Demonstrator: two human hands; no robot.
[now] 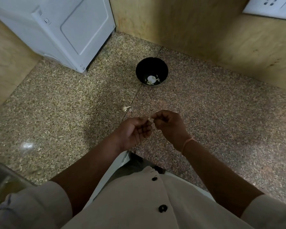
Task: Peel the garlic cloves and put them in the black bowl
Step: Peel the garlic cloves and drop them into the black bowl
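Operator A: State the position of the hands.

Operator B: The left hand [135,131] and the right hand [168,124] meet above the near centre of the speckled stone desk [56,113]. Both have curled fingers. Between their fingertips they pinch one small garlic clove [149,119], the left hand from the left side and the right hand from the right side. The clove is clear of the desk surface.

Operator A: State whether that clove carries skin.

Operator B: It cannot be told; the clove is too small and mostly covered by the fingertips.

Operator A: Locate the black bowl.

Operator B: The black bowl [151,66] stands upright on the desk, far of the hands and well apart from them, near the wooden back wall [196,30]. Pale garlic pieces [151,79] lie on its bottom.

Operator A: List other items.

Operator B: Loose garlic [127,108] lies on the desk just far-left of the hands. A white appliance [64,30] stands at the far left. A white socket plate [271,7] sits on the wall at the far right. An orange thread [187,142] circles the right wrist.
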